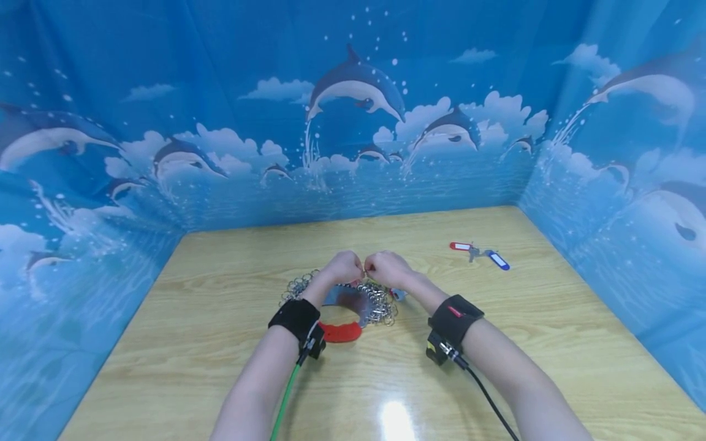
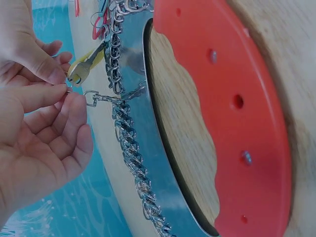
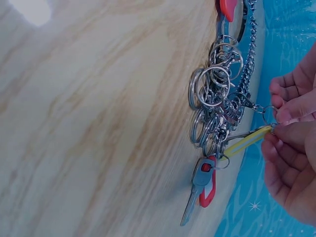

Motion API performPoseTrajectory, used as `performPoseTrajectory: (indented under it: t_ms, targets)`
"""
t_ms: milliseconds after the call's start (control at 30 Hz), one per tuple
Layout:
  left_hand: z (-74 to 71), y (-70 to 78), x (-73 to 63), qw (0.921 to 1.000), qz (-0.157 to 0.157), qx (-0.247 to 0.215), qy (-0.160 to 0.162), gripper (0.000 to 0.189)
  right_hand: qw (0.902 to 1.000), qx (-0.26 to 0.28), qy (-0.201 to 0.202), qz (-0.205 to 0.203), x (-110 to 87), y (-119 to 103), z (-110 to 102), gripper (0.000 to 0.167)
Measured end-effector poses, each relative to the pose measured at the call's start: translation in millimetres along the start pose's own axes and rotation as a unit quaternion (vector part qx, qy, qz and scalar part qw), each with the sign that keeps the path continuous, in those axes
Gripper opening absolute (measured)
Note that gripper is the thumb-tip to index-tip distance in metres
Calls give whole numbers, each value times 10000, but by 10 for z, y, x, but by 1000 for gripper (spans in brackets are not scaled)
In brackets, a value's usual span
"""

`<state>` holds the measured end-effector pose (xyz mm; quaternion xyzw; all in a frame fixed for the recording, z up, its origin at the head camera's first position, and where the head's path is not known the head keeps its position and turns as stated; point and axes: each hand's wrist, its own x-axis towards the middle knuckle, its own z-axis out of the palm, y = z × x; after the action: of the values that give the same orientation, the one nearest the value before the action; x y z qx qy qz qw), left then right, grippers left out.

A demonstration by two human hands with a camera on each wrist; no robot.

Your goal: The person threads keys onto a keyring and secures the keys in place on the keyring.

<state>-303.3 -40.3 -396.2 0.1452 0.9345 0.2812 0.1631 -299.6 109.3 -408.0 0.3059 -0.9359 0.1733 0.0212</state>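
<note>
A curved metal plate with a red handle (image 1: 341, 332) lies on the table, carrying silver key rings and swivel clasps (image 3: 213, 87) along its far edge. Beyond it, both hands meet fingertip to fingertip. My left hand (image 1: 344, 267) pinches a small split ring (image 3: 269, 114) joined to one clasp (image 2: 98, 98). Thumb and finger of my right hand (image 1: 388, 267) pinch the ring end of a yellow key tag (image 3: 245, 143), beside a key (image 2: 79, 72). Fingertips partly cover both rings, so whether they are linked cannot be seen.
Near the ring cluster's right end lie a key (image 3: 200, 180) and a red tag (image 3: 210, 190). Farther right on the wooden table (image 1: 551, 343) are keys with a red tag (image 1: 460, 246) and a blue tag (image 1: 498, 260). A dolphin-printed curtain (image 1: 265, 122) encloses the back and sides.
</note>
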Motion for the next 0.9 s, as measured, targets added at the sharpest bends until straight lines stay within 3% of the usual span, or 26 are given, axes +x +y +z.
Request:
performPoseTrajectory:
  t_ms: [167,400,600,900]
  targets:
    - [-23,-44,0,9998,52,-148,105,21,9998,37,41,196,29,-26,-17,12]
    - [2,-136,-14,9984,401,-248,-326,20,9981,4,77,607,25,-17,0,13]
    - [-13,-138,5,9971,650,-256,-294,21,9980,82,158,600,35,-10,22,13]
    - [-30,-73,-27,9990,161,-343,-241,24,9988,-73,441,207,-5,-1,88,10]
